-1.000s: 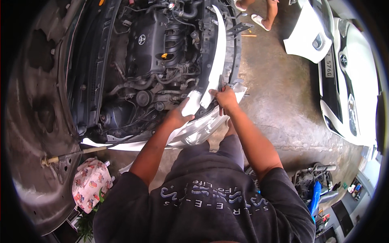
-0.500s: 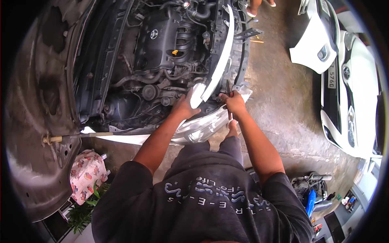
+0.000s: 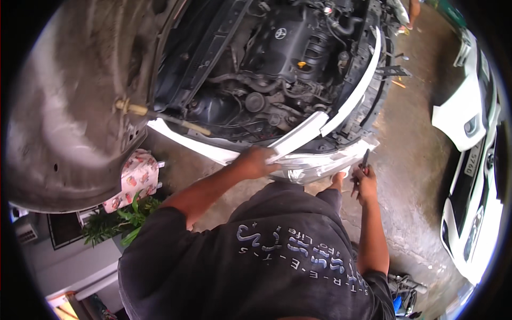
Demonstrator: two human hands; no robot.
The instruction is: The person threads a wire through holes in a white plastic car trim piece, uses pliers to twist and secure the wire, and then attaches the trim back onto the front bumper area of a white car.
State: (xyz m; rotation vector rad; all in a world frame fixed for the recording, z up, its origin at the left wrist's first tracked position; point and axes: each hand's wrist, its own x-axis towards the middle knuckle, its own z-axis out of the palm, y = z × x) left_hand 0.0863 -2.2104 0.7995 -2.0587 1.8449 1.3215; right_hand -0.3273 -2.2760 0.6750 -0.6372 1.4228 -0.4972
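Observation:
My left hand [image 3: 253, 161] is closed on a white trim strip [image 3: 296, 136] that lies slanting over the front of the open engine bay [image 3: 256, 80]. A second white curved strip [image 3: 357, 90] runs along the bay's front edge, its end touching the held piece. My right hand [image 3: 365, 181] is closed round a dark hand tool [image 3: 366, 156], perhaps pliers, just off the corner of the clear headlamp [image 3: 314, 165]. A long white panel edge [image 3: 186, 144] extends leftward beneath the hood's prop rod [image 3: 176, 122].
The raised hood [image 3: 80, 106] fills the left. A pink patterned covering [image 3: 141, 178] and plants [image 3: 133, 216] stand below it. Detached white bumpers [image 3: 461, 122] are at the right on the concrete floor [image 3: 410, 202], a motorcycle [image 3: 405, 293] behind me, another person's leg [image 3: 413, 10] at top.
The view has swung, shifting the car rightward. My left hand has moved back toward me with the short white piece, which lies more slanted. My right hand has pulled away from the strip with the tool.

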